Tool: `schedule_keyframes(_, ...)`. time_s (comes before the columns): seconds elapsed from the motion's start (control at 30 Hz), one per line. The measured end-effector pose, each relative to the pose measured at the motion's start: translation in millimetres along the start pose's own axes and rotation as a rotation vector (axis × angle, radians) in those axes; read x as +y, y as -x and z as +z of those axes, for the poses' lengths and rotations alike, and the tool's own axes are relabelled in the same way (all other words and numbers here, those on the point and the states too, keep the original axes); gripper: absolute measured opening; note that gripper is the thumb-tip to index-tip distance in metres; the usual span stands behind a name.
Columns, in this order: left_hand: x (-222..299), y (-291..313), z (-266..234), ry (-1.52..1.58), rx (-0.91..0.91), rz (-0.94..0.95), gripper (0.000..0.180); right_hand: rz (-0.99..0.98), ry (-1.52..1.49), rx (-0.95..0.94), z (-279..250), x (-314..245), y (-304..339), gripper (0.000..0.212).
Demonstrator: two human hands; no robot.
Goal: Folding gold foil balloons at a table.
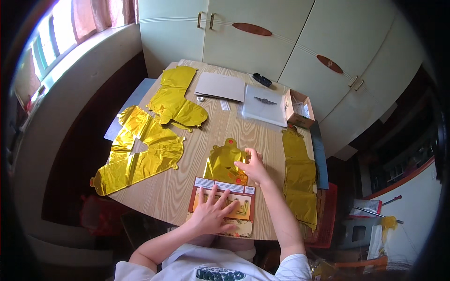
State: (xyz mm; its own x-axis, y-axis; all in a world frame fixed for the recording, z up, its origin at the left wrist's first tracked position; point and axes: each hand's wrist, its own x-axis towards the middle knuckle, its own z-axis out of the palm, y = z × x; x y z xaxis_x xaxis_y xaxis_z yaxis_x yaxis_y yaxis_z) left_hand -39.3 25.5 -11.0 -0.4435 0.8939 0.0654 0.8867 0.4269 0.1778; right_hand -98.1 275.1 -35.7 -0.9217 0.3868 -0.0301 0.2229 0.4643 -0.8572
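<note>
My left hand [213, 213] lies with fingers spread flat on a printed orange-and-cream package [248, 214] at the table's near edge. Just beyond it, a folded gold foil balloon [224, 161] emerges at the package's upper edge, its lower part hidden there. My right hand [254, 167] is closed on the right side of this balloon, thumb over the foil and fingers at its edge. Two flat, uninflated gold foil balloons, one by the far left edge [180, 100] and one nearer [140, 154], lie to the left. Another long gold foil balloon [300, 178] lies along the right edge.
At the back of the wooden table [187, 187] are grey cardboard sheets [220, 85], a small white roll [200, 99], white strips [225, 105], a clear plastic bag [265, 107], a black object [262, 79] and an open cardboard box [300, 110]. Cabinets [258, 51] stand behind.
</note>
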Motion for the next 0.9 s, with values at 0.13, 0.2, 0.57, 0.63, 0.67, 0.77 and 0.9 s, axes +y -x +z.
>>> schedule_keyframes(0.13, -2, 3, 1, 0.0, -0.004, -0.019, 0.081, 0.179, -0.215, -0.056, -3, -19, -2, 0.073)
schedule_keyframes(0.2, -1, 3, 1, -0.002, 0.002, -0.011, 0.081, 0.279, -0.381, -0.128, -14, -31, 1, 0.078)
schedule_keyframes(0.57, 0, 2, 2, 0.005, -0.001, -0.013, 0.08, 0.131, -0.284, -0.419, -23, -29, -11, 0.035)
schedule_keyframes(0.63, -1, 2, 0, 0.008, -0.001, -0.009, 0.081, 0.152, -0.227, -0.419, -23, -30, -7, 0.036)
schedule_keyframes(0.67, -1, 2, 0, 0.009, 0.0, -0.01, 0.081, 0.162, -0.197, -0.421, -23, -32, -5, 0.036)
schedule_keyframes(0.77, -1, 3, 1, 0.012, 0.004, -0.012, 0.081, 0.139, -0.397, -0.381, -20, -39, 13, 0.036)
schedule_keyframes(0.9, -1, 2, 1, 0.01, 0.01, -0.011, 0.081, -0.041, -0.387, -0.387, -19, -31, 29, 0.037)
